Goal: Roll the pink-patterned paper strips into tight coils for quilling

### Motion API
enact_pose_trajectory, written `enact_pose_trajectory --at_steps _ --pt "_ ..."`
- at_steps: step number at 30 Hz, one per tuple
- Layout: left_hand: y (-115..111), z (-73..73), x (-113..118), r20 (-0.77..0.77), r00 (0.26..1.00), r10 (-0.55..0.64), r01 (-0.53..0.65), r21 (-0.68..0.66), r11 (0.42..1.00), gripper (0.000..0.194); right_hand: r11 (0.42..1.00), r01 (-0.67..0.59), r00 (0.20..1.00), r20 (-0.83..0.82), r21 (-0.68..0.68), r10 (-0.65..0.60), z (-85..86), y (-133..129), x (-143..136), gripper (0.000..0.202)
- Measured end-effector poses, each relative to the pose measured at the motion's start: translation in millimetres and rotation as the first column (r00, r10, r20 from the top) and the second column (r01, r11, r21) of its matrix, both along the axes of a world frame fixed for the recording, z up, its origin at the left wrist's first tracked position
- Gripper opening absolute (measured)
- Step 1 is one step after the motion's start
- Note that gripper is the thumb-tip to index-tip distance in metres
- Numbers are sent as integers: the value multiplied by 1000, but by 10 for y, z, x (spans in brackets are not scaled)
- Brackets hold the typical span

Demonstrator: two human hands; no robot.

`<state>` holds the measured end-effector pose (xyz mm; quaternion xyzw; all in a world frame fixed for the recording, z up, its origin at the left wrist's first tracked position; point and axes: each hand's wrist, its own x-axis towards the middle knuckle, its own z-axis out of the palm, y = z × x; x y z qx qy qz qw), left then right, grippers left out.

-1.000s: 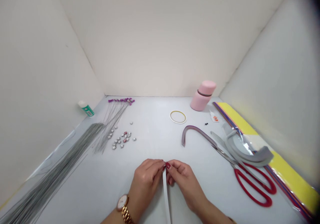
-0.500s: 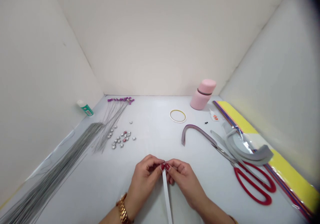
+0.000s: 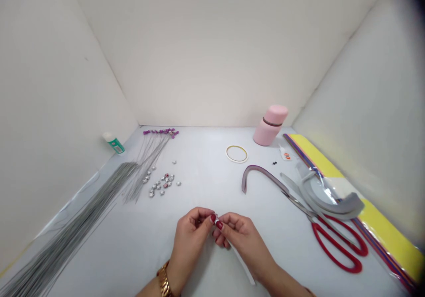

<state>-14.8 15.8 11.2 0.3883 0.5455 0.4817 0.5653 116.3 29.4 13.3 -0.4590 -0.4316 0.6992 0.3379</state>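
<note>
A narrow white paper strip runs from my fingertips down to the right, partly under my right hand. My left hand is closed, thumb and forefinger pinching the strip's folded end. Right beside it, my right hand pinches the same end, its thumb pressed close to the left thumb. The fold itself is small and mostly hidden by the fingers. Left of the hands lie several small silver folded stars, a couple of them reddish.
At left are a bundle of grey wires, purple-tipped wire stems and a green-white glue stick. A tape ring, pink bottle, red-handled scissors, grey strips and coloured paper sheets lie right.
The strip's loose end has swung from pointing straight down between the hands to slanting right beneath my right hand. Both hands have shifted slightly, still pinching together.
</note>
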Motion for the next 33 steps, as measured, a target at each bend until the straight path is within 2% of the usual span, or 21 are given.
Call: enact_pose_trajectory --at_steps 2,4,7,10,12,15,17,21,23,25,28,33 --pt "-15 13 -3 -110 994 12 -6 57 998 9 999 6 999 -41 -45 -8 8 -5 -5 25" --pt "-26 21 -26 -273 962 33 16 175 984 9 996 15 995 -94 -84 -23 20 -8 -10 27" --pt "-33 20 -78 -476 878 42 134 330 934 13 992 34 987 -152 -118 -52 29 -9 -15 27" --pt "-31 5 -118 -566 824 31 245 405 881 18 988 72 981 -170 -134 -95 7 -3 -11 24" --pt "-30 -4 -128 -586 809 34 277 432 859 20 986 94 978 -170 -140 -117 -19 2 -6 25" --pt "-35 -7 -118 -560 828 -1 285 420 861 22 983 122 975 -169 -139 -145 -48 7 -1 25" --pt "-36 -5 -97 -480 876 -33 239 373 897 20 982 137 971 -178 -132 -159 -52 6 -1 24" --pt "-19 1 -32 -138 988 -70 95 181 979 15 988 119 979 -154 -99 -134 -40 -2 -4 23" --pt "-8 8 -4 40 995 -88 83 114 990 13 992 104 986 -119 -72 -112 -38 -7 -3 24" --pt "-1 12 11 141 987 -82 74 65 995 14 995 93 992 -78 -47 -97 -40 -10 -1 25" --pt "2 1 12 169 984 -60 60 8 998 15 996 85 996 -24 -6 -85 -34 -11 1 27" --pt "-3 -14 -6 0 1000 -21 21 34 999 14 997 73 996 45 36 -74 21 -5 -6 25"
